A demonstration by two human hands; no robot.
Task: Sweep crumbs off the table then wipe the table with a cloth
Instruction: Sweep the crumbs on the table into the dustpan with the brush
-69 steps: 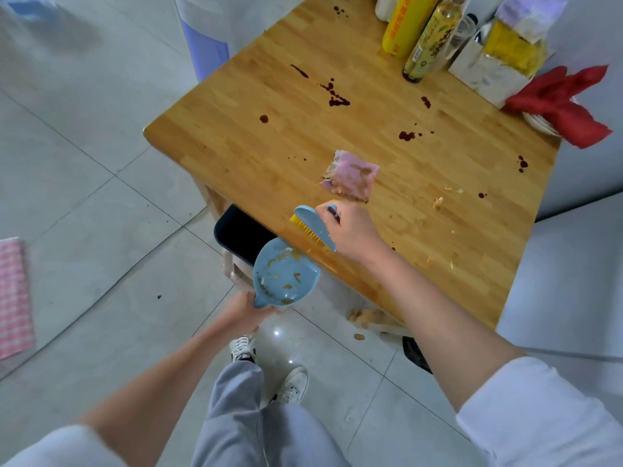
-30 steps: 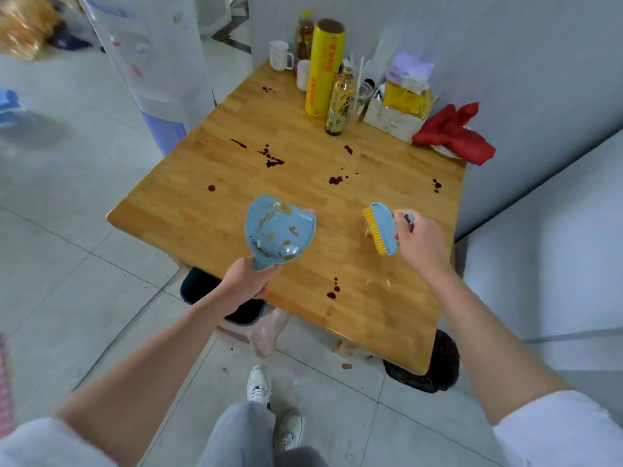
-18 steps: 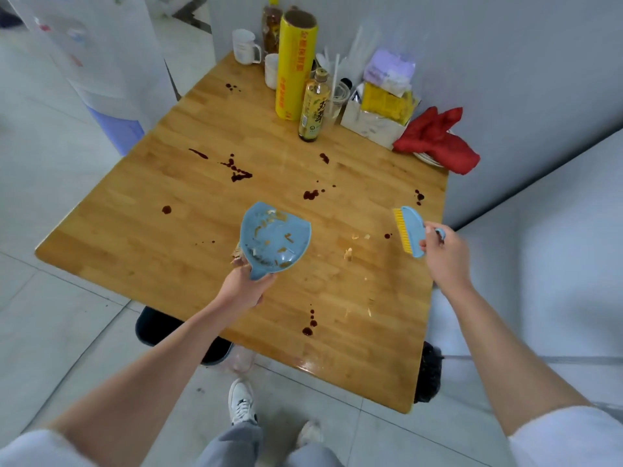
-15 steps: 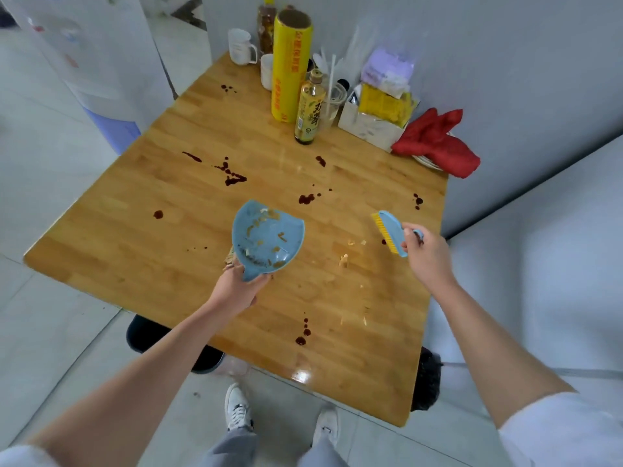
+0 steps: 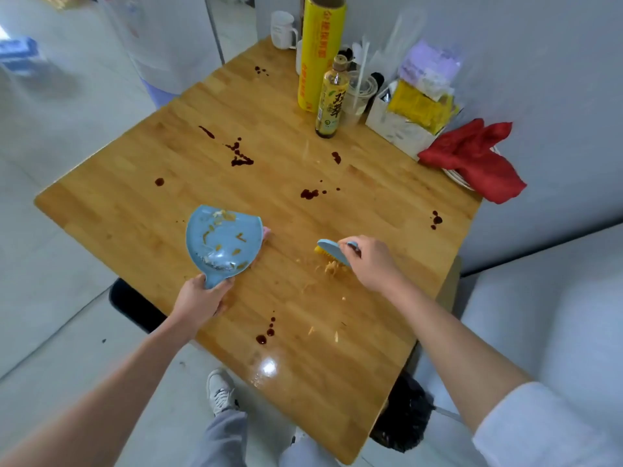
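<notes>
My left hand (image 5: 201,299) grips the handle of a small blue dustpan (image 5: 222,241), held tilted above the wooden table (image 5: 188,136) with crumbs stuck inside it. My right hand (image 5: 372,261) holds a blue brush with yellow bristles (image 5: 332,252), bristles down on a pile of crumbs (image 5: 333,268) right of the table's middle. More crumbs (image 5: 323,332) lie nearer the front edge. A pink cloth (image 5: 266,233) peeks out from behind the dustpan. Dark sauce stains (image 5: 241,158) dot the tabletop.
At the back stand a yellow wrap roll (image 5: 318,52), a bottle (image 5: 332,99), a plastic cup (image 5: 359,92), a mug (image 5: 283,30), a box of packets (image 5: 409,112) and a red cloth on a plate (image 5: 478,160). A black bin (image 5: 135,305) sits under the left edge.
Both hands came up from the table's edge over the bin to above the table. The brush then dropped from mid-air onto the crumbs, and the dustpan stayed raised on the left.
</notes>
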